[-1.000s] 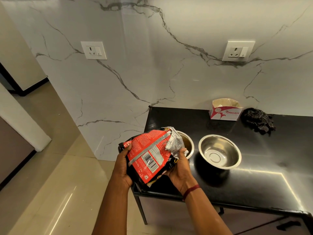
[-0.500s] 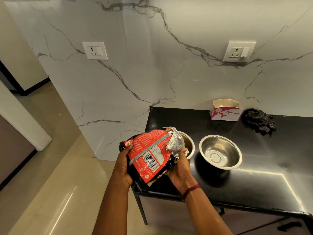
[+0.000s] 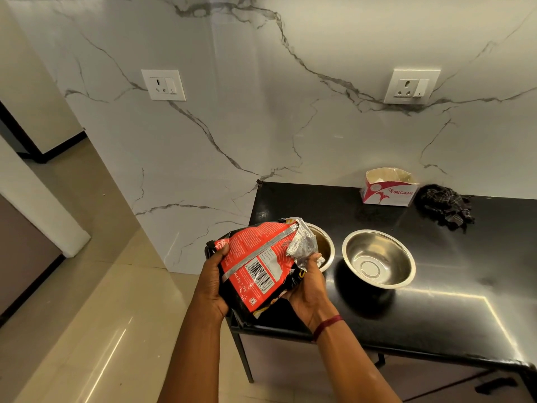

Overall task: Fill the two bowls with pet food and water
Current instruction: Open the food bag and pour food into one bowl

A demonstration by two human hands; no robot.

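Holding the pet food bag (image 3: 255, 263) tilted over the front left corner of the worktop (image 3: 436, 315), silver mouth at the left bowl (image 3: 326, 245).
Gripping its lower end with the left hand (image 3: 213, 282) and its side by the mouth with the right hand (image 3: 309, 289), half hiding that bowl; beyond the right bowl (image 3: 377, 258), cardboard box (image 3: 388, 189) and dark cloth (image 3: 444, 206) at the back edge.

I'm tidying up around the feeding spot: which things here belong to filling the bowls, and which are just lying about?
For the job: food bag, gripped by left hand and right hand; bowl behind the bag; empty bowl beside it.
Lying about: cardboard box, dark cloth, both at the back of the black table.
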